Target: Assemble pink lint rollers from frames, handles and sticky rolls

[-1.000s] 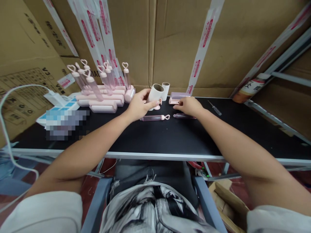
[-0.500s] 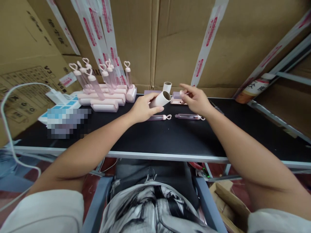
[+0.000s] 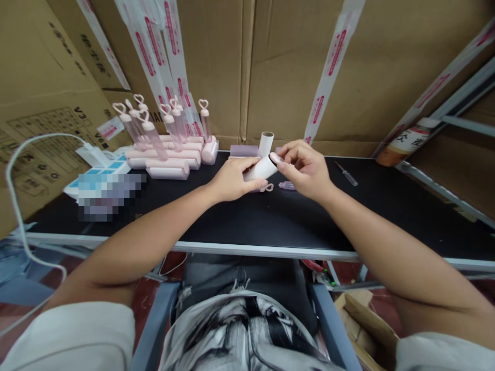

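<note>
Pink-faced cap meets white tube between two hands

Nearest is a cloth (image 3: pixel 240 335) with smeary black-and-white print. Below the table, an open cardboard box (image 3: pixel 363 324) with creased flaps holds something brown, too unclear to name. The tabletop (image 3: pixel 247 221) is smooth, matte black, edged in pale metal.

Above it, the left hand (image 3: pixel 231 180) curls around a smooth white tube (image 3: pixel 260 170), tilted with its mouth up and to the right. The right hand (image 3: pixel 307 167) pinches a small round cap (image 3: pixel 275 158), pink with a dark rim, at that mouth; whether it is seated, I cannot tell.

Just under the tube a pink heart-shaped loop (image 3: pixel 269 187) shows, and beside it a clear, ridged rod end (image 3: pixel 286 185). A thin screwdriver (image 3: pixel 348 174) lies to the right.

Behind the hands, a second white tube (image 3: pixel 266 145) stands upright, its open end showing a brownish inner wall. Left of it sit glossy pink rollers (image 3: pixel 166 168) with translucent handles (image 3: pixel 157 144). At far right is a white-capped bottle (image 3: pixel 406 141), orange-brown low down. Taped cardboard (image 3: pixel 286 77) walls the back.
</note>
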Available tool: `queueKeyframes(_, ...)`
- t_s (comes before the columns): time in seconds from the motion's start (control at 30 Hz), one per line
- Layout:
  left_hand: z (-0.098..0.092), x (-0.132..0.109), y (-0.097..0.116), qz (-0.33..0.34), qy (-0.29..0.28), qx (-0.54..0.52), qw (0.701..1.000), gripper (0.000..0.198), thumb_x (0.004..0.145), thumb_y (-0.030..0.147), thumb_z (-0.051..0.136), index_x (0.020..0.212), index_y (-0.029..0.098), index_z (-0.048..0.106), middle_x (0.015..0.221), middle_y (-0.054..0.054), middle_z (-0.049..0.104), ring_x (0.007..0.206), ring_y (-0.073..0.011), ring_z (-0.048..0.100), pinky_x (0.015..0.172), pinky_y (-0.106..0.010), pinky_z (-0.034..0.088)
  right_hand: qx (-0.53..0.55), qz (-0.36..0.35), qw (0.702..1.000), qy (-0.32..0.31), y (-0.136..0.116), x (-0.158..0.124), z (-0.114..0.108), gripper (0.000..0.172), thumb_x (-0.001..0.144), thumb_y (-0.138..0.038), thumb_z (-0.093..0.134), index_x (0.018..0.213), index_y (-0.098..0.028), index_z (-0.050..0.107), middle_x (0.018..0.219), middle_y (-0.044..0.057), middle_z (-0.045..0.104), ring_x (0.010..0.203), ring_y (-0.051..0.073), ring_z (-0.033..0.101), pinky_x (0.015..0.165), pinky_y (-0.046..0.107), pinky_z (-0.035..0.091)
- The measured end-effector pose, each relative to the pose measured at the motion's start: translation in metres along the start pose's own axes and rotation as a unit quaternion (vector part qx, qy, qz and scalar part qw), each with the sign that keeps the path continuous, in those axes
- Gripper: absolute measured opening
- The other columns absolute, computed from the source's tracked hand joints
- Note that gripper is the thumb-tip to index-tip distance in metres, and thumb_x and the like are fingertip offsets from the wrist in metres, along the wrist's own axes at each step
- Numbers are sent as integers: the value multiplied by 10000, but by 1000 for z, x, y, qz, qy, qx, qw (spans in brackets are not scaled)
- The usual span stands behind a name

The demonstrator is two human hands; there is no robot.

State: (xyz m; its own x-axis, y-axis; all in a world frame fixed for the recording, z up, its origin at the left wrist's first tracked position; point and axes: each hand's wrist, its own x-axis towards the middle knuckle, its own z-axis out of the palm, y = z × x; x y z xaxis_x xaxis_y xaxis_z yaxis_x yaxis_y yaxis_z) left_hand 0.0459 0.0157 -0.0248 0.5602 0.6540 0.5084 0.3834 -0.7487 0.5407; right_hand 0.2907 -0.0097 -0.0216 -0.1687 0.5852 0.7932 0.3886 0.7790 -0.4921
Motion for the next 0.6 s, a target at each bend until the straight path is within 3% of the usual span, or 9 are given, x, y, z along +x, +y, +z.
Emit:
queueKeyframes(0.2, -1, 0, 0, 2, 11, 14, 1000, 612, 847, 598, 811, 1264, 150, 811, 1076, -77, 836, 890, -231, 700, 815, -341, 498, -3, -6, 1000, -20, -2, -5, -2, 388, 999, -652, 729, 869, -288, 705, 1108, 103, 815, 1042, 313, 756, 953, 525, 620)
queueKeyframes(0.33, -1, 0, 2, -5, 37, -12, 999, 605, 846, 586, 823, 1246, 133, 807, 996, -58, 806, 803, -190, 634, 750, -311, 464, 41, -4, 999, -32, 2, -13, 0, 261, 1034, -556, 736, 1115, -311, 770, 1340, 91, 812, 1233, 323, 774, 1058, 522, 632)
queueKeyframes(0.5, -1, 0, 0, -14, 66, -62, 996, 614, 882, 586, 808, 1302, 139, 784, 1084, -75, 823, 866, -204, 680, 794, -312, 501, 52, -20, 997, -53, 5, -18, 3, 440, 1052, -488, 734, 1467, -344, 721, 1598, 81, 704, 1485, 351, 672, 1254, 577, 535)
queueKeyframes(0.6, -1, 0, -4, -13, 65, -47, 997, 621, 884, 618, 801, 1296, 154, 785, 1140, -87, 832, 912, -224, 706, 827, -330, 521, 27, -49, 997, -57, 2, -17, 4, 481, 1050, -491, 726, 1509, -348, 719, 1593, 84, 709, 1491, 368, 666, 1283, 599, 508)
